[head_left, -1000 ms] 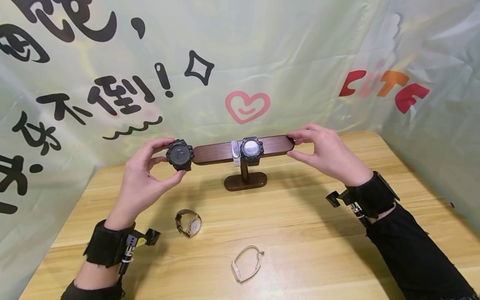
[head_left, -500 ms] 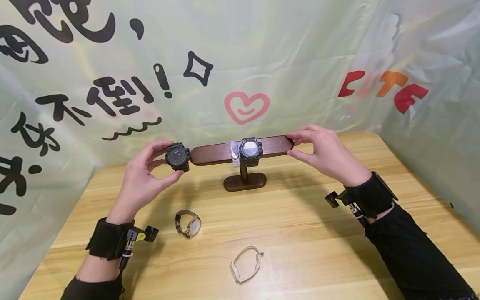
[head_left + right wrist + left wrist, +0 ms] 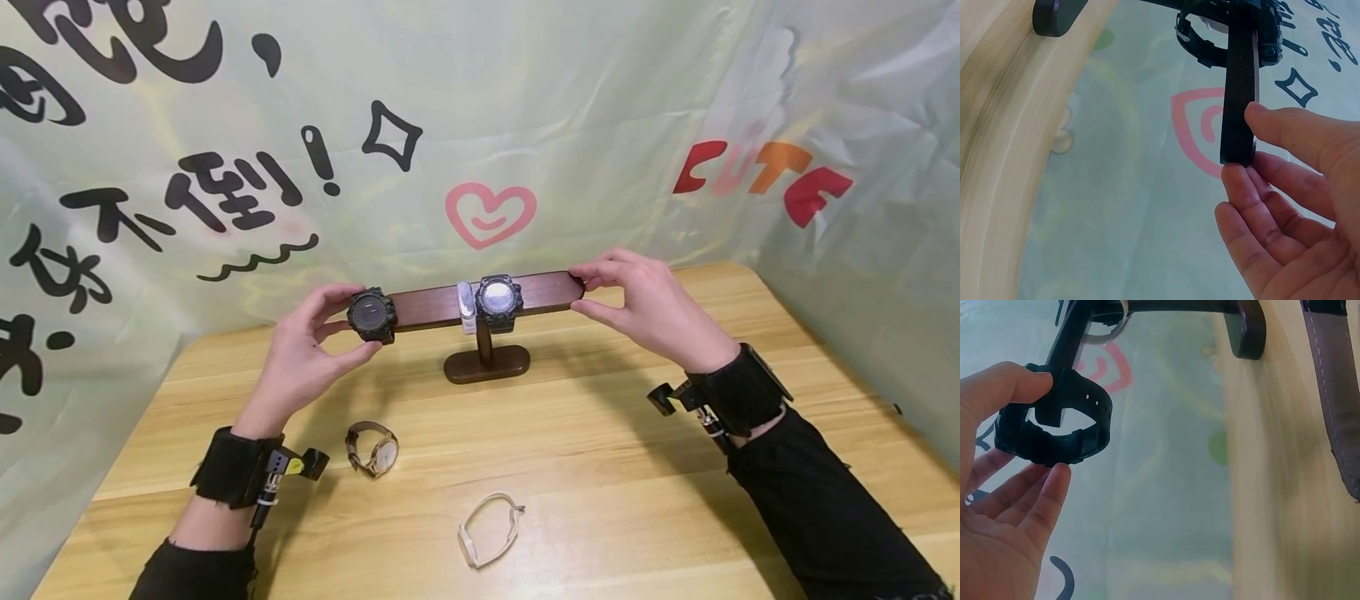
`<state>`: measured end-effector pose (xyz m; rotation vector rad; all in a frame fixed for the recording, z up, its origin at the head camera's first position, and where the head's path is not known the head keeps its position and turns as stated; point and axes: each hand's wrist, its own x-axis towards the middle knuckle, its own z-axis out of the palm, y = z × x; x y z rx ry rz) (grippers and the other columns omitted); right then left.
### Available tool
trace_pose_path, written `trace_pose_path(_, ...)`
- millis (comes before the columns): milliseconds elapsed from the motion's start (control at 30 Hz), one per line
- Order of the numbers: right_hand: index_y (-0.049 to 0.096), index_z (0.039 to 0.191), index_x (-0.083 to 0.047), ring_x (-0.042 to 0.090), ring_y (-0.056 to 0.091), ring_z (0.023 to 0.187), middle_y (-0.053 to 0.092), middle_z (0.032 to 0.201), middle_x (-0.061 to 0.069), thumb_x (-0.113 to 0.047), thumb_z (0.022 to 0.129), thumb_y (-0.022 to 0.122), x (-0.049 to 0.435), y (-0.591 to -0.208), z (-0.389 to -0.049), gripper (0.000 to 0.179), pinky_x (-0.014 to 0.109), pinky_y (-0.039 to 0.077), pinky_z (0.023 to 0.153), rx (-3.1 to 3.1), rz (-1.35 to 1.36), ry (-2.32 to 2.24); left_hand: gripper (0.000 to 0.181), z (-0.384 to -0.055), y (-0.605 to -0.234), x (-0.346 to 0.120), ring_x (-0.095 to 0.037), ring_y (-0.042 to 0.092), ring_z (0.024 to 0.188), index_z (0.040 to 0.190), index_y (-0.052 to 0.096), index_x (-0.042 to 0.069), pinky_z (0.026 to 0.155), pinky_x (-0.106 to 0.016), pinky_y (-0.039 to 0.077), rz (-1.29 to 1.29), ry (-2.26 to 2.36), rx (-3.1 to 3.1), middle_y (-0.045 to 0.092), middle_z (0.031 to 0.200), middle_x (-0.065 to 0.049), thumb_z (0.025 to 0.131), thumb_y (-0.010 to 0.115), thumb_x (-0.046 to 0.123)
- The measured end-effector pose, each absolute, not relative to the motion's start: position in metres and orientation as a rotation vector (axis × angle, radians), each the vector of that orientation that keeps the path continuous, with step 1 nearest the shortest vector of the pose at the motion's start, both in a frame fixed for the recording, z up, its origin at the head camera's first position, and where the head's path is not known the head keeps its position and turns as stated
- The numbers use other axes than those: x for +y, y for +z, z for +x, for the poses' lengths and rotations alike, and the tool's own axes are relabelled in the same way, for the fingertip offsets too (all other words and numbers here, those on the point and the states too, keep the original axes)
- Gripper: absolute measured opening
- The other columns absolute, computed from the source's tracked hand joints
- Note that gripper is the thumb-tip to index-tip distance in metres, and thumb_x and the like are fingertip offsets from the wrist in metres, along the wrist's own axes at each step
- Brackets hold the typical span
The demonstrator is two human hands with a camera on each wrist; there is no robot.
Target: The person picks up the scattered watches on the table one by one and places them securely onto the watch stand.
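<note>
My left hand (image 3: 303, 354) pinches a black digital watch (image 3: 371, 312) between thumb and fingers. Its closed strap (image 3: 1094, 406) loops around the left end of a dark wooden watch stand (image 3: 427, 308), whose tip shows inside the loop in the left wrist view. At the bar's other end, the fingers and thumb of my right hand (image 3: 652, 304) grip the wood (image 3: 1239, 112). Mid-bar, a slim band with a silver face (image 3: 467, 302) sits beside another black watch with a bright face (image 3: 498, 297).
On the wooden table (image 3: 615, 500) lie a brown-strapped watch with a gold rim (image 3: 373, 450) and, nearer, a pale thin-strapped watch (image 3: 491, 532). The stand's oval base (image 3: 486, 364) rests behind them. A printed cloth backdrop (image 3: 600, 125) rises behind the table.
My left hand has moved the black watch to the right, from beside the bar's left tip to around it. My right hand keeps its grip on the other end.
</note>
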<state>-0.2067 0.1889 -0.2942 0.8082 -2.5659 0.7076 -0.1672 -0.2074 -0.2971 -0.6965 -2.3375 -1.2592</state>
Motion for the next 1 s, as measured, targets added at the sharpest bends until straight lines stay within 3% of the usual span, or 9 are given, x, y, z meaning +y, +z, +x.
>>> trace_pose_path(267, 0.068, 0.12, -0.009, 0.015, 0.06, 0.095, 0.06, 0.106, -0.002, -0.027, 0.085, 0.074, 0.189, -0.294, -0.207, 0.041, 0.033, 0.048, 0.076, -2.555, 0.814, 0.711, 0.065, -0.169, -0.296, -0.2, -0.021, 0.056, 0.111, 0.127, 0.053, -0.002, 0.089, -0.031, 0.051, -0.7, -1.257, -2.378, 0.059, 0.123, -0.009, 0.068, 0.082, -0.005)
trace_pose_path(1000, 0.068, 0.12, -0.009, 0.014, 0.059, 0.095, 0.059, 0.106, -0.002, -0.028, 0.085, 0.074, 0.189, -0.294, -0.207, 0.041, 0.034, 0.049, 0.075, -2.555, 0.82, 0.697, 0.061, -0.175, -0.291, -0.179, -0.017, 0.06, 0.096, 0.124, 0.055, 0.0, 0.092, -0.035, 0.049, -0.785, -1.202, -2.44, 0.065, 0.112, -0.008, 0.069, 0.083, 0.0)
